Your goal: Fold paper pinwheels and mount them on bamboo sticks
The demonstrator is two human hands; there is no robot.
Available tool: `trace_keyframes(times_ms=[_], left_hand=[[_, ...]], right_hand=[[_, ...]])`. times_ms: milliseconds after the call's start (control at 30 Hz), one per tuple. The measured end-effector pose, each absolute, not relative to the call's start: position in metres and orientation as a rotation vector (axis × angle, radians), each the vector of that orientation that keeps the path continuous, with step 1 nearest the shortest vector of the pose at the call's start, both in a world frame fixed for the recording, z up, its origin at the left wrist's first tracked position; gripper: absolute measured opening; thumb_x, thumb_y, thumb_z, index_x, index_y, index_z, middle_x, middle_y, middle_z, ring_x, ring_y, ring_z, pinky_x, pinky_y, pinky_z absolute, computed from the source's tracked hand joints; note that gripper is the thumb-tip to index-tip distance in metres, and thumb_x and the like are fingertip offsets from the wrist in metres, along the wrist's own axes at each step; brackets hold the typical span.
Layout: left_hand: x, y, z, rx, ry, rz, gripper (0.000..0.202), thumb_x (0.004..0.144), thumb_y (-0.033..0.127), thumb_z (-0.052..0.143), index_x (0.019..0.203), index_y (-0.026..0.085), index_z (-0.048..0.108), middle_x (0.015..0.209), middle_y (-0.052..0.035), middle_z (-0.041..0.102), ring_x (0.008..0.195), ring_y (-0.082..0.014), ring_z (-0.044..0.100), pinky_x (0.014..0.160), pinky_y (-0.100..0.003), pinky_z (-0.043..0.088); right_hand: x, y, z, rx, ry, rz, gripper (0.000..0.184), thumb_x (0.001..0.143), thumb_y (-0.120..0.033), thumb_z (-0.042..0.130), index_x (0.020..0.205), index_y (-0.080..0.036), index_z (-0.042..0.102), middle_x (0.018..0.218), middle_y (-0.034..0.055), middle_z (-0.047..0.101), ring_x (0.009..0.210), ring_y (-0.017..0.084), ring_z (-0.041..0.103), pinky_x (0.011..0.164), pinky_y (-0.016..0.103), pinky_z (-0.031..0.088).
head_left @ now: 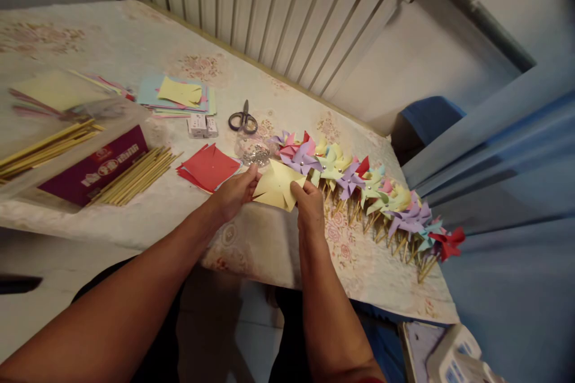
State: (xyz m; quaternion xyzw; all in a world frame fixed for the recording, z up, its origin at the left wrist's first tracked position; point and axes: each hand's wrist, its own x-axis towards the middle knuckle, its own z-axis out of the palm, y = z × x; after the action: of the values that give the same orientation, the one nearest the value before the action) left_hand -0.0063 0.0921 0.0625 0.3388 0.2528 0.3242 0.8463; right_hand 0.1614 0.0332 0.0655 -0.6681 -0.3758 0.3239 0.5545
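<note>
Between my two hands is a yellow paper square (277,185) with slits cut in from its corners and a small mark at its middle. My left hand (236,192) pinches its left edge. At the right corner, my right hand (309,203) grips it between thumb and fingers. Just beyond the paper lies a clear bag of small metal pins (257,151). A stack of red cut paper squares (209,167) rests left of my left hand. To the right stretches a row of finished paper pinwheels (354,179) on sticks, in several colours.
Black-handled scissors (243,121) lie behind the bag. Small white boxes (202,125) stand before a pile of coloured paper (148,93). At left are a bundle of wooden sticks (137,176) and a clear plastic container (27,194). A radiator (256,6) borders the table's back.
</note>
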Motion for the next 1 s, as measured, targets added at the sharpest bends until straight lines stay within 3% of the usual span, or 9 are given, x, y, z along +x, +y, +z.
trace_keyframes(times_ms=[267,433,533,733,867,1000], left_hand=[[-0.009,0.087,0.066,0.927,0.688,0.683,0.028,0.074,0.039,0.078,0.084,0.015,0.068,0.07,-0.0022,0.068,0.064,-0.018,0.063,0.059,-0.026,0.045],[-0.003,0.087,0.063,0.918,0.674,0.674,0.026,0.072,0.04,0.076,0.085,0.017,0.072,0.071,-0.0042,0.07,0.07,-0.0222,0.066,0.064,-0.03,0.047],[-0.001,0.088,0.062,0.951,0.655,0.64,0.024,0.072,0.04,0.075,0.082,0.018,0.071,0.074,-0.0043,0.071,0.067,-0.0196,0.063,0.062,-0.028,0.045],[-0.002,0.085,0.068,1.112,0.76,0.571,0.028,0.071,0.035,0.071,0.054,0.02,0.056,0.05,0.0024,0.048,0.044,-0.0107,0.039,0.047,-0.026,0.027],[-0.001,0.083,0.066,1.097,0.762,0.545,0.018,0.071,0.035,0.07,0.066,0.018,0.068,0.062,-0.0027,0.062,0.05,-0.015,0.05,0.05,-0.028,0.035],[0.0,0.085,0.061,1.085,0.782,0.6,0.023,0.072,0.035,0.071,0.059,0.019,0.063,0.056,-0.0011,0.06,0.047,-0.0138,0.048,0.048,-0.027,0.034]], right_hand=[[0.156,0.032,0.067,-1.478,-0.818,0.875,0.026,0.071,-0.041,0.066,0.079,-0.016,0.068,0.065,-0.0024,0.057,0.056,0.012,0.046,0.055,0.026,0.04],[0.158,0.031,0.066,-1.459,-0.848,0.891,0.026,0.073,-0.041,0.067,0.081,-0.016,0.069,0.064,-0.0028,0.058,0.057,0.012,0.047,0.055,0.025,0.041],[0.159,0.03,0.069,-1.475,-0.891,0.874,0.025,0.073,-0.041,0.066,0.079,-0.016,0.069,0.063,-0.0034,0.057,0.058,0.012,0.047,0.055,0.024,0.039],[0.161,0.028,0.07,-1.526,-1.018,0.83,0.024,0.077,-0.041,0.064,0.072,-0.018,0.065,0.059,-0.0062,0.049,0.057,0.01,0.042,0.053,0.022,0.034],[0.159,0.028,0.072,-1.54,-1.05,0.828,0.026,0.077,-0.043,0.065,0.073,-0.018,0.064,0.06,-0.0058,0.049,0.058,0.011,0.043,0.054,0.023,0.034],[0.152,0.026,0.081,-1.554,-0.974,0.586,0.027,0.077,-0.045,0.064,0.078,-0.018,0.064,0.066,-0.0029,0.056,0.063,0.013,0.048,0.058,0.025,0.04]])
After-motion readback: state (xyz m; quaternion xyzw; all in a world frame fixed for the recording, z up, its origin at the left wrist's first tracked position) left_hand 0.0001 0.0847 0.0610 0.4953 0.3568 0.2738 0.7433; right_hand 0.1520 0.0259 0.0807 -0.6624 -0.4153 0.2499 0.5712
